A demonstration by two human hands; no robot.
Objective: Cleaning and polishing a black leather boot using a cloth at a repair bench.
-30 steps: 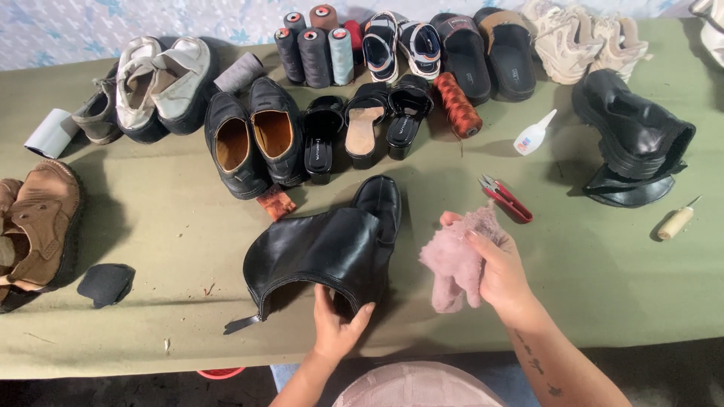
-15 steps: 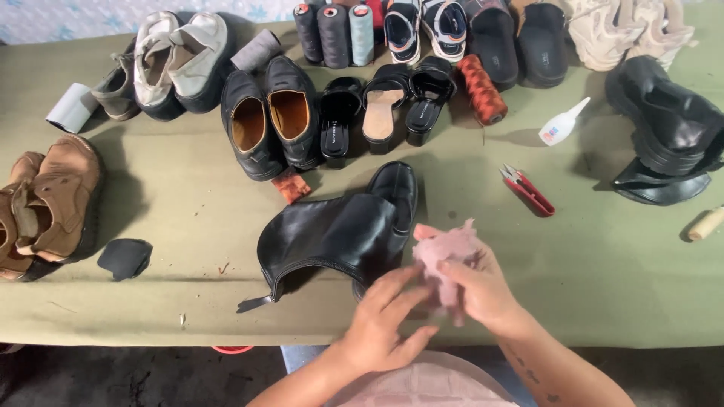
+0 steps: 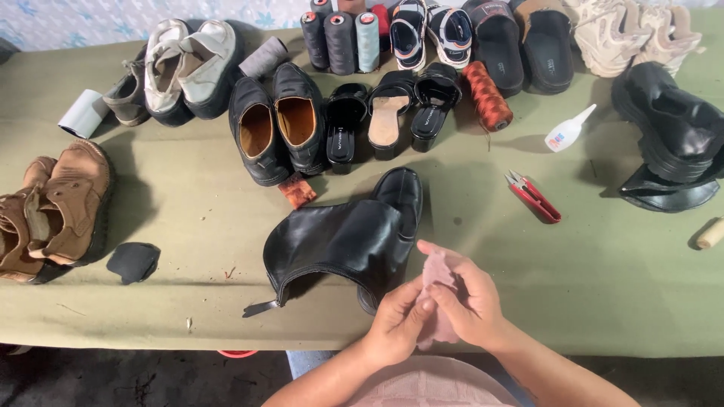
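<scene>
A black leather ankle boot [image 3: 343, 237] lies on its side on the green table [image 3: 196, 218], its opening toward me. Just in front of it, at the near table edge, both my hands hold a small pink cloth [image 3: 436, 298]. My left hand [image 3: 396, 324] pinches its lower left part. My right hand [image 3: 467, 298] wraps the cloth from the right. Neither hand touches the boot.
Red thread snips [image 3: 534, 197] and a small glue bottle [image 3: 567, 130] lie to the right. Black dress shoes [image 3: 275, 128], sandals, thread spools [image 3: 343, 34] and an orange spool [image 3: 486, 94] line the back. Brown boots [image 3: 53, 211] sit left, black shoes [image 3: 675, 128] right.
My left hand left the boot's shaft and joined my right hand on the pink cloth. Both hands drew back toward the near table edge.
</scene>
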